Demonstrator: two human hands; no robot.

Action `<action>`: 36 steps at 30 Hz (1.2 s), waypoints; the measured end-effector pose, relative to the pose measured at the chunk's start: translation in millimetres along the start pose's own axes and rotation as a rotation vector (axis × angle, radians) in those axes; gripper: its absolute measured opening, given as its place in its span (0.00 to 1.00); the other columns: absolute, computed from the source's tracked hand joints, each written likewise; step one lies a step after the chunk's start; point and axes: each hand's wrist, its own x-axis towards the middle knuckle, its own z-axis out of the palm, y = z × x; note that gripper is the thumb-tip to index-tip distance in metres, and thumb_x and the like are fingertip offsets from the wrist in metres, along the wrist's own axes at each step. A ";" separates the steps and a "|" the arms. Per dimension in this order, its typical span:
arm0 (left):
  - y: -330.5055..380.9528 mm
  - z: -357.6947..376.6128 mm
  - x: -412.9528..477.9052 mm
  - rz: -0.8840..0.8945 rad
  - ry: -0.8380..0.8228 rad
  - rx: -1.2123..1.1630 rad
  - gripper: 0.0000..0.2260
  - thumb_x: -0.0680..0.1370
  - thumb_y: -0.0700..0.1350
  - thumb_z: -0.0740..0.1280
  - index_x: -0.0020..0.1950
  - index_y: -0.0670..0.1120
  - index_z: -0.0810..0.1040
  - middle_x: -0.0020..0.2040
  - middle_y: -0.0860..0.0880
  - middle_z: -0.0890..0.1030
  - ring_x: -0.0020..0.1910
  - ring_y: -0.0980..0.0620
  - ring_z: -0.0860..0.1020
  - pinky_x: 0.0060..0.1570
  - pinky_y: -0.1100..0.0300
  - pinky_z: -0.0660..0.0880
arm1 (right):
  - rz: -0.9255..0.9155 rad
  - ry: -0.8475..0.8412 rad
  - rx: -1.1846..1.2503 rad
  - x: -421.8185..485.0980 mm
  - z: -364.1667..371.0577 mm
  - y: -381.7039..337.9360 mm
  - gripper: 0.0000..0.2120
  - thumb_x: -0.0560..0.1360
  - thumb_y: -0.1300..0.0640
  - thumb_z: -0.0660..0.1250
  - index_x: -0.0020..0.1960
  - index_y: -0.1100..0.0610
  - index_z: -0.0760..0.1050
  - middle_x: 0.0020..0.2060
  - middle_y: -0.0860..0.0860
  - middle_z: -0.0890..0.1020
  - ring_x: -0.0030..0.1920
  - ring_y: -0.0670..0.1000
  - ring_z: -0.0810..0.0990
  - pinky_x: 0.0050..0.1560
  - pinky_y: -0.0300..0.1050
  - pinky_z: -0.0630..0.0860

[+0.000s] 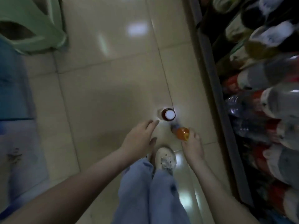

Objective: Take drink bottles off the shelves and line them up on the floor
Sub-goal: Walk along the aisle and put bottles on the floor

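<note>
View straight down onto a pale tiled floor point(105, 81), picture blurred. One dark bottle point(54, 114) with a white cap stands upright on the tiles, near a tile seam. Just beside it, toward the person, the right hand point(192, 146) grips an orange bottle point(182, 133), fingers wrapped round its lower end; the bottle is tilted, blue cap end pointing at the dark bottle, and whether it touches the floor cannot be told. The left hand point(140, 137) hovers to the left of the dark bottle, fingers loosely spread, holding nothing, fingertips close to it but apart. A white shoe point(165, 159) and blue jeans point(150, 194) sit below the hands. Shelves point(215, 88) packed with bottles run along the right edge. A green plastic stool point(32, 26) stands at the upper left.
</note>
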 end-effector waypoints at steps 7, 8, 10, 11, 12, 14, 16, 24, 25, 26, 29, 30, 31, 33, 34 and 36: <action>12.0 38.9 14.9 -0.034 -0.178 -0.083 0.29 0.78 0.45 0.63 0.77 0.52 0.58 0.75 0.51 0.61 0.71 0.49 0.63 0.64 0.55 0.67 | -0.172 -0.012 -0.023 6.9 14.7 33.7 0.18 0.73 0.62 0.68 0.61 0.66 0.72 0.53 0.63 0.76 0.55 0.63 0.74 0.53 0.51 0.70; 19.1 33.5 12.2 -0.024 -0.200 -0.087 0.30 0.78 0.45 0.64 0.77 0.53 0.57 0.76 0.52 0.61 0.72 0.50 0.63 0.65 0.54 0.67 | -0.206 -0.003 0.008 -5.5 2.8 32.4 0.17 0.72 0.62 0.70 0.59 0.65 0.73 0.50 0.62 0.77 0.53 0.62 0.75 0.50 0.49 0.71; 38.7 12.3 6.3 0.018 -0.263 -0.094 0.32 0.77 0.44 0.65 0.77 0.53 0.55 0.77 0.52 0.58 0.73 0.50 0.61 0.66 0.55 0.65 | -0.243 0.027 0.109 -38.8 -33.9 24.9 0.15 0.72 0.60 0.71 0.57 0.63 0.74 0.48 0.57 0.77 0.49 0.57 0.75 0.45 0.42 0.68; 51.2 -2.5 2.1 0.051 -0.296 -0.089 0.32 0.77 0.44 0.66 0.78 0.53 0.54 0.77 0.51 0.56 0.73 0.49 0.60 0.67 0.57 0.63 | -0.252 0.042 0.173 -59.2 -57.2 19.5 0.14 0.72 0.58 0.71 0.55 0.60 0.75 0.47 0.53 0.77 0.47 0.54 0.75 0.44 0.39 0.67; 65.2 -20.0 -1.9 0.088 -0.325 -0.073 0.33 0.77 0.43 0.66 0.78 0.53 0.53 0.78 0.50 0.54 0.73 0.48 0.59 0.67 0.58 0.61 | -0.255 0.055 0.238 -81.8 -82.9 14.1 0.12 0.72 0.57 0.71 0.54 0.57 0.74 0.45 0.49 0.76 0.46 0.51 0.75 0.43 0.37 0.67; 98.5 -61.4 -11.4 0.166 -0.384 -0.030 0.35 0.76 0.43 0.67 0.78 0.52 0.52 0.78 0.47 0.54 0.74 0.46 0.58 0.68 0.60 0.57 | -0.264 0.063 0.360 -133.8 -142.1 2.0 0.13 0.71 0.60 0.72 0.50 0.48 0.72 0.44 0.42 0.75 0.45 0.46 0.75 0.42 0.32 0.68; 138.4 -105.2 -24.5 0.256 -0.421 -0.010 0.37 0.74 0.45 0.70 0.78 0.50 0.53 0.77 0.44 0.58 0.74 0.45 0.59 0.71 0.56 0.57 | -0.270 0.061 0.465 -190.1 -203.7 -11.2 0.18 0.70 0.61 0.73 0.48 0.42 0.70 0.43 0.40 0.76 0.44 0.42 0.76 0.42 0.29 0.69; 319.0 -235.9 -111.8 0.459 -0.513 0.026 0.28 0.67 0.53 0.76 0.64 0.52 0.71 0.56 0.52 0.79 0.55 0.51 0.77 0.48 0.60 0.71 | -0.129 0.395 0.868 -368.7 -357.2 -13.4 0.13 0.72 0.63 0.72 0.54 0.54 0.74 0.45 0.48 0.79 0.42 0.37 0.76 0.47 0.28 0.70; 337.0 -241.0 -124.9 0.461 -0.542 0.040 0.27 0.67 0.54 0.76 0.62 0.53 0.72 0.53 0.53 0.79 0.54 0.51 0.78 0.46 0.60 0.71 | -0.070 0.447 0.970 -387.5 -363.2 -8.0 0.15 0.73 0.64 0.71 0.56 0.54 0.73 0.46 0.48 0.78 0.43 0.36 0.76 0.48 0.29 0.71; 355.6 -245.2 -139.0 0.458 -0.584 0.035 0.26 0.66 0.55 0.76 0.61 0.53 0.73 0.51 0.55 0.79 0.54 0.51 0.78 0.46 0.60 0.72 | -0.009 0.485 1.074 -406.9 -367.3 -2.5 0.17 0.73 0.64 0.70 0.59 0.54 0.72 0.46 0.48 0.77 0.43 0.37 0.76 0.49 0.31 0.73; 409.6 -246.4 -181.7 0.490 -0.678 -0.002 0.26 0.62 0.58 0.77 0.57 0.56 0.75 0.51 0.55 0.82 0.51 0.54 0.80 0.53 0.56 0.77 | 0.126 0.439 1.272 -462.3 -368.7 17.9 0.16 0.75 0.58 0.69 0.60 0.53 0.70 0.50 0.50 0.79 0.47 0.47 0.78 0.53 0.46 0.77; 430.0 -245.2 -198.6 0.538 -0.696 0.012 0.24 0.62 0.58 0.77 0.55 0.56 0.76 0.50 0.55 0.82 0.50 0.55 0.80 0.53 0.58 0.77 | 0.149 0.406 1.347 -481.8 -367.3 26.1 0.15 0.75 0.57 0.68 0.61 0.54 0.71 0.52 0.52 0.81 0.48 0.49 0.80 0.54 0.49 0.77; 452.8 -243.4 -219.5 0.594 -0.725 0.038 0.21 0.64 0.57 0.78 0.53 0.57 0.77 0.49 0.55 0.82 0.49 0.57 0.79 0.50 0.62 0.76 | 0.161 0.396 1.430 -504.0 -366.3 36.6 0.16 0.75 0.57 0.68 0.62 0.56 0.72 0.53 0.54 0.82 0.49 0.51 0.81 0.53 0.52 0.78; 495.2 -233.2 -261.9 0.711 -0.784 0.096 0.15 0.66 0.56 0.77 0.48 0.58 0.77 0.47 0.57 0.81 0.47 0.59 0.78 0.45 0.66 0.74 | 0.168 0.451 1.539 -548.0 -362.9 64.0 0.18 0.74 0.56 0.70 0.62 0.57 0.72 0.54 0.55 0.83 0.52 0.54 0.82 0.53 0.53 0.79; 514.6 -224.8 -282.8 0.759 -0.813 0.135 0.14 0.66 0.56 0.77 0.47 0.58 0.77 0.46 0.58 0.81 0.46 0.60 0.78 0.44 0.67 0.73 | 0.169 0.497 1.557 -571.5 -359.6 80.1 0.20 0.72 0.56 0.73 0.61 0.56 0.73 0.53 0.54 0.83 0.52 0.53 0.82 0.54 0.52 0.79; 547.4 -197.2 -325.9 0.811 -0.890 0.177 0.15 0.66 0.53 0.78 0.47 0.57 0.77 0.46 0.57 0.82 0.48 0.59 0.79 0.47 0.64 0.77 | 0.177 0.585 1.552 -621.0 -348.1 114.7 0.23 0.66 0.56 0.77 0.58 0.55 0.75 0.51 0.53 0.84 0.50 0.50 0.83 0.52 0.47 0.80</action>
